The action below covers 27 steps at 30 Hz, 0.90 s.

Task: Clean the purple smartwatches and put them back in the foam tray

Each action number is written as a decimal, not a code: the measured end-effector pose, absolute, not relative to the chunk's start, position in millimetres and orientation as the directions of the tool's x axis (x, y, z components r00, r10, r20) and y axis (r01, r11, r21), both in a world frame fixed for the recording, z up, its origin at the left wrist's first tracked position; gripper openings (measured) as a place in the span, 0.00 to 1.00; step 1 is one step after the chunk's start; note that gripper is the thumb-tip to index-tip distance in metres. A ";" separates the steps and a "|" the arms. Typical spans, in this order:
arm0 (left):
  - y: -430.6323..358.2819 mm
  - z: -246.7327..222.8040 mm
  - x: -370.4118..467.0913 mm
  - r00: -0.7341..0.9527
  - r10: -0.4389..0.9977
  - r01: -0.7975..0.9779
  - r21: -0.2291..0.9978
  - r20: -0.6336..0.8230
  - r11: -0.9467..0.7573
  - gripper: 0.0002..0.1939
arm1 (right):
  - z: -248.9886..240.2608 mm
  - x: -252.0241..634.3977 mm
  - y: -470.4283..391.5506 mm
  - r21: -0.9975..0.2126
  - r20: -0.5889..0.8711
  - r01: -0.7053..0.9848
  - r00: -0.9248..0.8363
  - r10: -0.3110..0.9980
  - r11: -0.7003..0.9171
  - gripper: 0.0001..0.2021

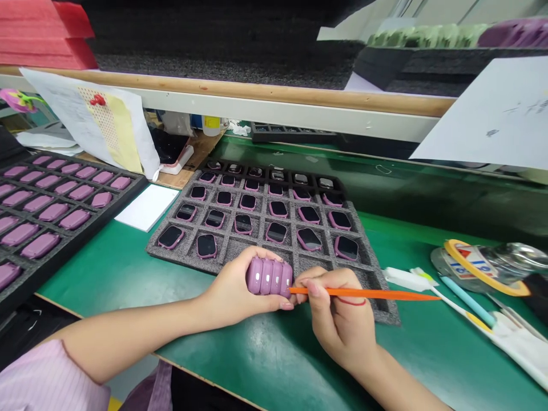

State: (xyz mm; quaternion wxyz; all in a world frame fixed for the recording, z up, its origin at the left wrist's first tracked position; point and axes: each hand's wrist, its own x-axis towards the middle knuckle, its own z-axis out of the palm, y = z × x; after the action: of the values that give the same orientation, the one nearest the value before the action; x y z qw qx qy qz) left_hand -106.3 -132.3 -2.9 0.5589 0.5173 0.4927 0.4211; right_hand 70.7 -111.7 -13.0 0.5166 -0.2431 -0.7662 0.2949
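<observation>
My left hand [237,291] is closed around a row of several purple watch cases [268,276], pressed side by side, each with a small light slot on the side facing me. Between the thumb and fingers of my right hand [340,302] is a thin orange pry stick [377,294]. Its left tip meets the rightmost case near the light slot; the pointed end sticks out to the right. Behind both hands lies a grey foam tray [252,248] with purple watches with dark screens [276,232] in its compartments. My hands cover part of its front row.
A second tray [98,214] of purple cases stands at the left, beside a white pad [148,206]. On the right are a glass bottle [483,260], a yellow ring [483,268], a white cable and a light-blue pen [466,301]. A shelf edge [240,94] with hanging papers crosses above.
</observation>
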 end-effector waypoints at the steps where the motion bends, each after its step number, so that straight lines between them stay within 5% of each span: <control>1: -132.3 -3.0 -106.2 0.161 0.980 0.040 0.993 -0.116 0.111 0.28 | -13.0 71.0 -112.0 -0.703 0.650 0.066 -0.345 0.677 0.708 0.06; 27: -132.0 -0.6 -102.7 0.104 0.989 0.091 0.991 -0.108 0.099 0.29 | -14.0 68.2 -114.9 -0.695 0.641 0.184 -0.280 0.715 0.695 0.07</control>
State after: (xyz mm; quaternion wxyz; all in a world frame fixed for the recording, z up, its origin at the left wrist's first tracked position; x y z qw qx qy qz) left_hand -102.7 -132.0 -0.6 0.5298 0.5207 0.5183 0.4237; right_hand 68.2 -114.9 -14.0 0.5216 -0.2962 -0.7586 0.2545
